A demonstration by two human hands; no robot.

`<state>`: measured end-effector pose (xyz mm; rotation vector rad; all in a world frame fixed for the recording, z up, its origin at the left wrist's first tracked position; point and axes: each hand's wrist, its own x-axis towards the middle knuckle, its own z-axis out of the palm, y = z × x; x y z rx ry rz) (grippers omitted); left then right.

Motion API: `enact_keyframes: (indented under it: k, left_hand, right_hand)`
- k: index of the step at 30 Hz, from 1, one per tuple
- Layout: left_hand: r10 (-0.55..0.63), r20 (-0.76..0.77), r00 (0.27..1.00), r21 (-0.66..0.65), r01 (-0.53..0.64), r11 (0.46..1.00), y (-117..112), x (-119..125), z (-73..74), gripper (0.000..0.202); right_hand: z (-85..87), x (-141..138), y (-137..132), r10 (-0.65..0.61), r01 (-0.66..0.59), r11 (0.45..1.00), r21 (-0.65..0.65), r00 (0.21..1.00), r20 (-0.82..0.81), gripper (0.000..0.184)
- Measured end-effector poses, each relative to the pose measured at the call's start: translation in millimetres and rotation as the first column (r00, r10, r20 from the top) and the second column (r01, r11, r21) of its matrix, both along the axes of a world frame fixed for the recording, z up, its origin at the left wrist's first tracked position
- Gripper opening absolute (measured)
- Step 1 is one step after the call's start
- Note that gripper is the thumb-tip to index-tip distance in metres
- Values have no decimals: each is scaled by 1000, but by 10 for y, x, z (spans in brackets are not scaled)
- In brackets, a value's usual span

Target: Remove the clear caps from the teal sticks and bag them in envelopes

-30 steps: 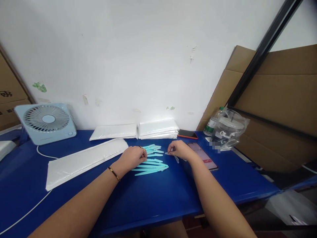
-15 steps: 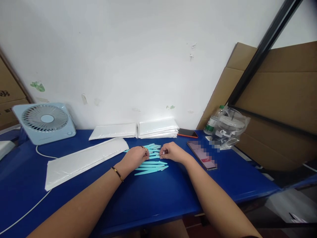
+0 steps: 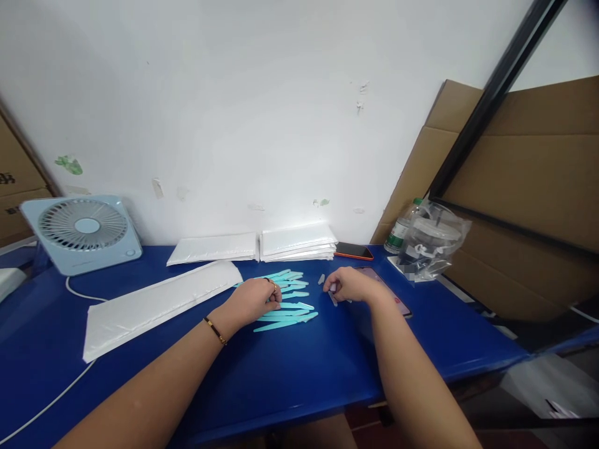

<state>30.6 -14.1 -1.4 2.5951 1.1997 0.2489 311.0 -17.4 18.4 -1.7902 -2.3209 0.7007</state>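
Note:
Several teal eyebrow razors [image 3: 286,325] lie side by side on the blue table, their blade ends pointing right. My left hand [image 3: 256,299] rests over the handles with its fingers pinched on one razor [image 3: 296,294]; the grip itself is partly hidden. To the right, my right hand [image 3: 349,285] is low over the table, fingertips closed on a small clear blade cap. Loose by those fingers is another small clear cap [image 3: 321,279], with more pieces half hidden under the hand.
White padded pouches lie flat [image 3: 159,312] and in two stacks [image 3: 213,246] by the wall. A blue fan [image 3: 87,227] stands left. On the right are a phone [image 3: 397,299], an orange-edged phone [image 3: 354,251], a bottle [image 3: 397,234] and a bagged cup [image 3: 433,240].
My right hand has moved right, away from the razors, to the small clear caps beside the phone. My left hand has barely moved.

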Motion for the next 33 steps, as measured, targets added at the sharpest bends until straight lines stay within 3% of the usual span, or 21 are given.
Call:
enact_keyframes:
  k: [4,9,13,18,21,25,33]
  left_hand:
    - [46,1,999,-9,-46,999,-15,8,4,12]
    - [67,5,998,-8,-67,998,-12,-24,24,12]
    - [64,4,998,8,-64,998,8,-47,13,12]
    - [77,12,997,4,-77,997,8,-39,11,10]
    - [76,8,997,6,-77,997,-2,-27,25,9]
    - [69,10,998,4,-70,998,0,-22,27,10]
    - [46,14,999,37,-46,998,23,-41,-15,9]
  right_hand:
    - [-16,-26,5,23,-27,998,-63,998,-58,22]
    - [0,-54,-27,62,-92,984,-151,979,-195,22]
    - [-22,-103,-31,-29,-43,958,-283,969,-246,12]
    - [-51,-56,-1,-56,-19,962,-271,963,-265,19]
    - [-33,-7,6,52,-97,973,-211,977,-208,24]
    - [-15,-36,10,169,-178,978,-104,981,-96,13]
    - [-138,-271,40,111,-135,987,-85,964,-243,12]
